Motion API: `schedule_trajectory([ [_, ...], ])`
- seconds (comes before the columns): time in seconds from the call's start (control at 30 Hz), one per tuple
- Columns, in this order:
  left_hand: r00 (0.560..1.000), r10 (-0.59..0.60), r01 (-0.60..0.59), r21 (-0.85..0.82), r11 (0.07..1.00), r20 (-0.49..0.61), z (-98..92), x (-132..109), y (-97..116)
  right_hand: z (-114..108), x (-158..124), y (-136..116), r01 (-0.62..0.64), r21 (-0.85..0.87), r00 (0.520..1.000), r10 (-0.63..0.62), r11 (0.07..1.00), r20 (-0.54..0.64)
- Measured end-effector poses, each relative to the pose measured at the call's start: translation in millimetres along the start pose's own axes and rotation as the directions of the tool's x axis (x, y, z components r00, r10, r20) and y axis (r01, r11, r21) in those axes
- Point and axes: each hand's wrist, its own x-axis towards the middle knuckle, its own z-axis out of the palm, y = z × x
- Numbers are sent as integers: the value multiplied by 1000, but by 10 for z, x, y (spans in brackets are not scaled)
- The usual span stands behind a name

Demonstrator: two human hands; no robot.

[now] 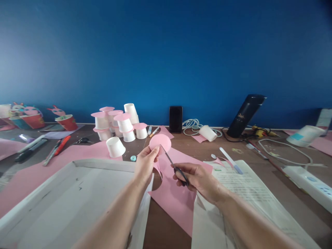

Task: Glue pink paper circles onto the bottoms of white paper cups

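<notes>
Between the thumb and fingers of my left hand [147, 159] is a round pink paper disc [160, 141], held up over the table. My right hand [196, 178] grips black-handled scissors [169, 159], their blades pointing up and left to the disc's lower edge. From this view I cannot tell whether the blades touch the paper. Below both hands lies a larger pink paper sheet [178, 200] with a curved cut-out on its left side. Behind my left hand, several white paper cups [123, 125] stand stacked with pink discs on top.
A white box lid [70, 204] takes up the left front. Printed papers [249, 204], a pen [230, 160] and a power strip [310, 185] lie at right. At the back stand a phone [175, 119] and a tilted black bottle [245, 116]. A utility knife [52, 152] rests at left.
</notes>
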Motion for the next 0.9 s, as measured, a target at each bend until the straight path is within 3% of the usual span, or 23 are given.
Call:
schedule_trajectory([
  [0.9, 1000, 3, -2, -20, 1000, 10, 8, -22, 32, 51, 1, 0, 6, -16, 999, -6, 1000, -35],
])
